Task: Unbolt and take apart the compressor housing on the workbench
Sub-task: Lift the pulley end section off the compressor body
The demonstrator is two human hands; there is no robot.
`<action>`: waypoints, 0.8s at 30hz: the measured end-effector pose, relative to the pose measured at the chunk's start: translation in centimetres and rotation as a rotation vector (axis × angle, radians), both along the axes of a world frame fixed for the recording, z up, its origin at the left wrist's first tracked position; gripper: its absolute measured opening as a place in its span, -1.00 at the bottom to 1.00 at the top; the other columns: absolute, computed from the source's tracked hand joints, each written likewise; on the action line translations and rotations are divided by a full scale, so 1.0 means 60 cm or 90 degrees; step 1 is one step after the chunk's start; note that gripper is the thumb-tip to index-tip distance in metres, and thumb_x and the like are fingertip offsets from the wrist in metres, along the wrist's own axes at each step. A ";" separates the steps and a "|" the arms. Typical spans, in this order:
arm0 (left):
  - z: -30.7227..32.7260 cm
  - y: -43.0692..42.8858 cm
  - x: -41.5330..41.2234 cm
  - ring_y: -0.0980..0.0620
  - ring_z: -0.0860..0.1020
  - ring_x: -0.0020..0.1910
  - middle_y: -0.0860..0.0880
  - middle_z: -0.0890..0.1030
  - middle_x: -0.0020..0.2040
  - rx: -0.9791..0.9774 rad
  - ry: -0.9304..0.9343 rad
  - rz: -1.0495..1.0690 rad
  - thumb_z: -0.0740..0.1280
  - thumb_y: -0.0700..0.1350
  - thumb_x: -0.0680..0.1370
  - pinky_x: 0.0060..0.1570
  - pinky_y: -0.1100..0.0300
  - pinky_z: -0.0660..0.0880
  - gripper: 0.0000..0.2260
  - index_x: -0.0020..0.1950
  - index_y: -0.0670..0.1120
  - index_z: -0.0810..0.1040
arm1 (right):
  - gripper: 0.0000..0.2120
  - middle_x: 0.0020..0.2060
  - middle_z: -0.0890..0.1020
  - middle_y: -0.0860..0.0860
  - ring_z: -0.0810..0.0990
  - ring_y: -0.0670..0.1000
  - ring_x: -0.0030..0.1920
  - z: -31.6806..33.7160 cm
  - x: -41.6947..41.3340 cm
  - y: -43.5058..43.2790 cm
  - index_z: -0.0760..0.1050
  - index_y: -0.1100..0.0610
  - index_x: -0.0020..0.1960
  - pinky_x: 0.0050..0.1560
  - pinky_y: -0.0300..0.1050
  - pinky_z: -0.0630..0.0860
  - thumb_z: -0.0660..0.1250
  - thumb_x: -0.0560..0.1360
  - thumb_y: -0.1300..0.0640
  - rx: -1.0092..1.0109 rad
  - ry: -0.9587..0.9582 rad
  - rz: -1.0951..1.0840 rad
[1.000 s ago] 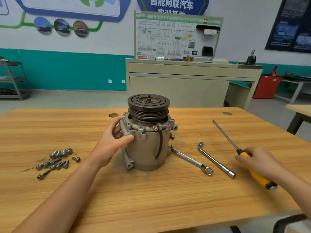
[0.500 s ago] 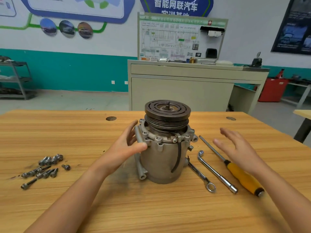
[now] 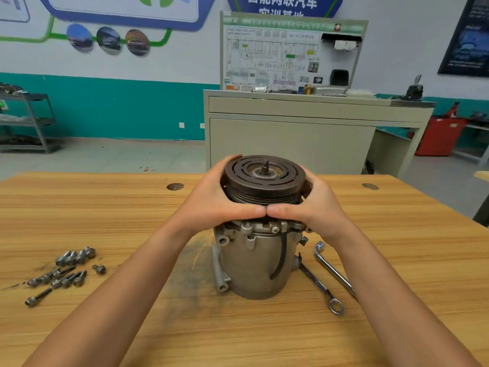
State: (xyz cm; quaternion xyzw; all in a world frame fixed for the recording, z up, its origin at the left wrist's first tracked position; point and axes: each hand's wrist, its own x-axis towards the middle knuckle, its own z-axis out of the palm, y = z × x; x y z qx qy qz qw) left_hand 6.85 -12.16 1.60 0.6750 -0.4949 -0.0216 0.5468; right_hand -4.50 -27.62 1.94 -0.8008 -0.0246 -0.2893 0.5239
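Compressor housing (image 3: 254,263) upright on the worktop (image 3: 105,207), left hand (image 3: 219,200) and right hand (image 3: 315,205) both clasping its pulley (image 3: 246,178); a stuck joint yielding suddenly could tip the body onto the adjacent wrench (image 3: 316,283).

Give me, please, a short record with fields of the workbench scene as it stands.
compressor: upright on the workbench, pulley on top
left hand: grips the pulley's left side
right hand: grips the pulley's right side; the thumbs touch in front
bolts: loose pile, left of the compressor
ring spanner: flat, right of the compressor
L-shaped socket wrench: flat, beside the ring spanner
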 end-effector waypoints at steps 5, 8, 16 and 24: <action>0.038 -0.006 0.022 0.40 0.54 0.02 0.45 0.57 -0.05 0.003 0.042 -0.028 0.54 0.11 0.08 -0.10 0.49 0.46 -0.35 0.12 0.22 0.40 | -0.39 -0.06 0.68 -0.10 0.63 -0.10 -0.02 0.043 0.011 -0.008 0.54 0.03 0.06 -0.13 -0.32 0.52 0.55 0.02 -0.01 0.059 -0.003 0.033; 0.045 -0.014 0.033 0.39 0.56 -0.04 0.44 0.59 -0.11 0.013 0.082 -0.038 0.58 0.03 0.11 -0.15 0.46 0.49 -0.38 0.09 0.19 0.41 | -0.39 -0.07 0.68 -0.08 0.64 -0.10 -0.04 0.051 0.024 -0.010 0.56 0.04 0.05 -0.14 -0.25 0.54 0.57 0.01 -0.01 0.076 0.033 0.011; 0.055 -0.030 0.054 0.15 0.62 0.04 0.11 0.66 0.02 0.024 0.158 -0.033 0.52 0.17 0.08 0.05 0.21 0.56 -0.29 0.19 0.06 0.49 | -0.50 -0.15 0.70 -0.03 0.66 -0.04 -0.09 0.068 0.050 -0.019 0.60 0.09 -0.03 -0.11 -0.19 0.52 0.55 0.05 -0.01 0.125 0.096 -0.013; 0.060 -0.030 0.066 0.00 0.57 0.16 -0.06 0.59 0.18 0.037 0.172 -0.034 0.52 0.18 0.06 0.21 -0.01 0.50 -0.05 0.39 -0.13 0.38 | -0.58 -0.20 0.70 -0.04 0.67 -0.06 -0.14 0.078 0.061 -0.018 0.62 0.09 -0.11 -0.16 -0.20 0.50 0.54 0.06 0.00 0.136 0.117 -0.017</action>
